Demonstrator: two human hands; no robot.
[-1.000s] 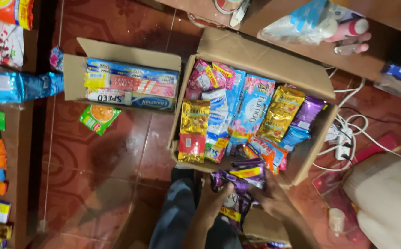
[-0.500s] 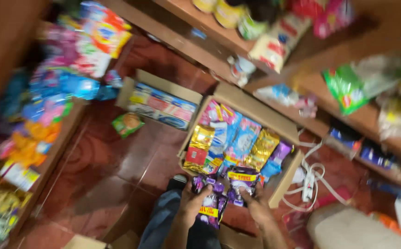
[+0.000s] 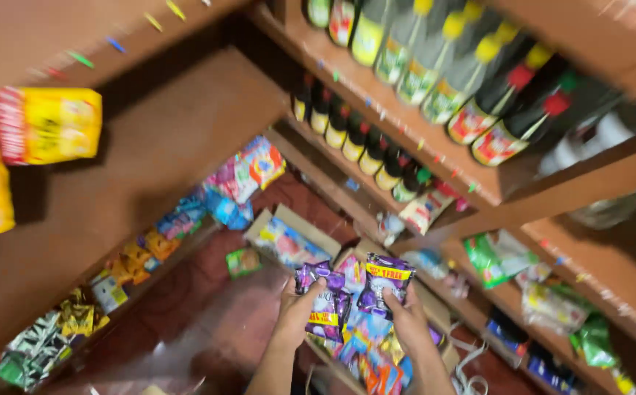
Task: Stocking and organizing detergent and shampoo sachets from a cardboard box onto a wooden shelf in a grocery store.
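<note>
The snack packets (image 3: 347, 296) held up are purple with yellow bands and red print; the blur may hide finer pattern. The open box (image 3: 365, 351) below shows blue, orange, pink and yellow wrappers in brown cardboard. Shelf bottles (image 3: 479, 88) are dark, with yellow and red caps and red-and-white labels. Yellow bags (image 3: 47, 124) with red ends sit on brown wooden shelves (image 3: 150, 132). The floor (image 3: 201, 307) is red-brown tile

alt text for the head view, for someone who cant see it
Two bare hands, left hand and right hand, hold up purple snack packets above an open cardboard box of colourful packets. Wooden shelves of dark bottles rise at right; the picture is motion-blurred.
</note>
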